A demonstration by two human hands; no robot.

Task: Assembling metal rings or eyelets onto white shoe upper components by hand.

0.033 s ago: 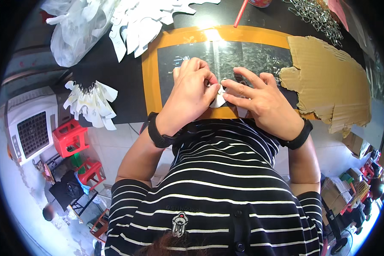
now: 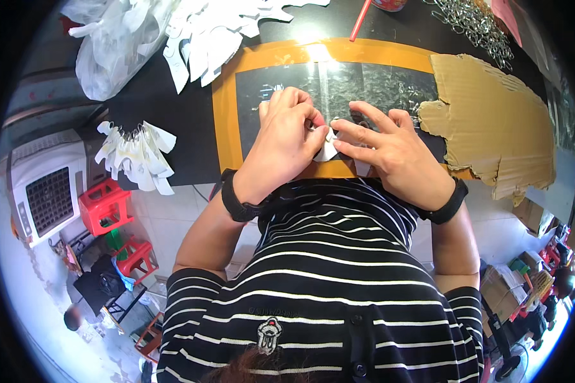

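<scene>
My left hand (image 2: 284,131) pinches a small white cut-out piece (image 2: 326,150) between thumb and forefinger, above the taped dark work mat (image 2: 225,121). From the other side comes my right hand (image 2: 399,153), its fingers spread apart. Its thumb and forefinger tips lie at the right edge of the white piece, a gap between them. Whether they grip any of it is too small to make out. Under my right palm, near the mat's front edge, part of another whitish piece (image 2: 363,168) shows; the hand covers the rest.
A bunch of white pieces on metal rings (image 2: 137,150) lies left. Behind are a clear plastic bag (image 2: 112,51), stacked white cut-outs (image 2: 214,48), a red stick (image 2: 360,22) and a heap of metal rings (image 2: 476,29). Torn cardboard (image 2: 498,121) overlaps the mat's right side.
</scene>
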